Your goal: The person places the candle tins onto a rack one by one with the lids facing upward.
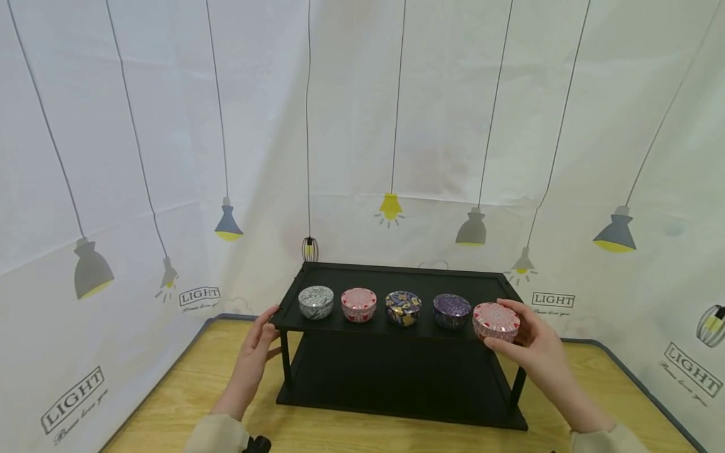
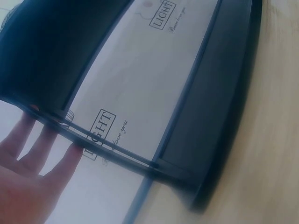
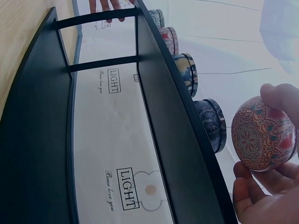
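Observation:
My right hand [image 1: 535, 343] grips a round pink tin [image 1: 496, 321] with red hearts between thumb and fingers, over the right front of a black two-tier shelf [image 1: 396, 377]. In the right wrist view the tin's patterned underside [image 3: 254, 135] shows, raised off the top board. My left hand [image 1: 255, 358] touches the shelf's left end, its extended fingers [image 2: 42, 144] at the top board's edge. Along that board, left to right, stand a grey-white tin [image 1: 316, 302], another pink tin [image 1: 359, 305], a navy-and-gold tin [image 1: 403, 308] and a purple tin [image 1: 451, 311].
The shelf stands on a wood-look table [image 1: 340, 434] with a dark edge. Behind and on both sides hangs a pale cloth [image 1: 351, 126] printed with lamps and the word LIGHT. A small black object [image 1: 258, 444] lies by the left sleeve.

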Demonstrator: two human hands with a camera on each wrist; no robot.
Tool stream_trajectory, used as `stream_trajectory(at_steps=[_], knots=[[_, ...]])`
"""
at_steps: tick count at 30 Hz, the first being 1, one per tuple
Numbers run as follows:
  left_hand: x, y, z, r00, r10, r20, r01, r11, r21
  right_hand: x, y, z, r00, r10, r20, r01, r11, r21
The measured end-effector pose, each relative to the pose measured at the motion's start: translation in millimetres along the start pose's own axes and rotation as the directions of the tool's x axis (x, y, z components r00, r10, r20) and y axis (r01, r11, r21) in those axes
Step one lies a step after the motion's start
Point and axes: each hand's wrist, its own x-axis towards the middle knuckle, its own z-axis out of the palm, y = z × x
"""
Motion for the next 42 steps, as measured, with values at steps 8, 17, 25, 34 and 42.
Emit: stream_trajectory(at_steps=[8,17,25,34,42], knots=[[0.6,-1.7,-1.1,1.0,-0.004,-0.012,0.004,1.0,0.003,8.2,-6,-7,0.998,0.053,0.027,-0.052,0.998,-0.037],[3.8,-2.6,0.4,1.0,0.019,-0.007,-0.019,1.0,0.006,20.5,-6,-17,0.988,0.146,0.053,-0.141,0.987,-0.081],[2.1,-3.5,0.6,1.0,0.01,0.005,-0.01,1.0,0.001,29.4,3,-24,0.987,0.152,0.042,-0.141,0.97,-0.196],[1.8,-6.3,-1.4,1.0,0.0,0.0,0.0,1.0,0.01,35.9,6,-29,0.991,0.122,0.054,-0.106,0.965,-0.241],[1.8,-5.0,-1.1,1.0,-0.007,0.021,0.007,1.0,0.003,37.9,8,-33,0.985,0.156,0.071,-0.128,0.945,-0.301]])
